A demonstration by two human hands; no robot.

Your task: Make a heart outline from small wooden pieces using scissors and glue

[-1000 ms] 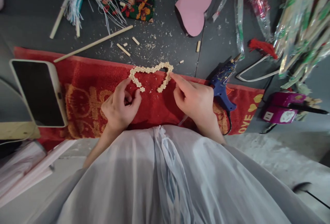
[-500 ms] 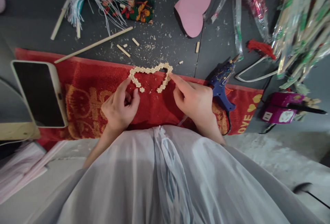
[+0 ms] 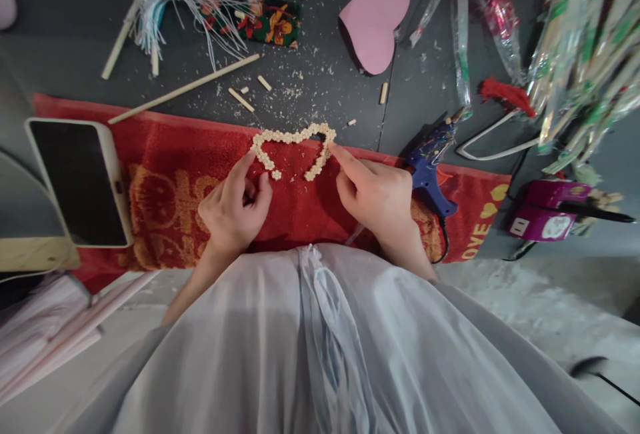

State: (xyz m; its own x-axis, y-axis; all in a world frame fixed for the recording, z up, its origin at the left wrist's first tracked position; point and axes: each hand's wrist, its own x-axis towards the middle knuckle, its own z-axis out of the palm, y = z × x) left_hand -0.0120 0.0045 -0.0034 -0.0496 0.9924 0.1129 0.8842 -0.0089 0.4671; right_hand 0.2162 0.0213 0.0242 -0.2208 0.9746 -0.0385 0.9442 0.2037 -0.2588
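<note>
Red towel [image 3: 170, 174]: rough terry cloth. Sticks [image 3: 183, 89]: pale bare wood. Phone [image 3: 80, 181]: glossy glass. Pink heart [image 3: 375, 21]: matt foam. Glue gun [image 3: 430, 161]: blue plastic.

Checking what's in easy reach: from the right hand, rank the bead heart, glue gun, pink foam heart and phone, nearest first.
From the right hand:
1. Bead heart: at its fingertip, just left.
2. Glue gun: close on its right.
3. Pink foam heart: well above, on the dark mat.
4. Phone: far left.
</note>
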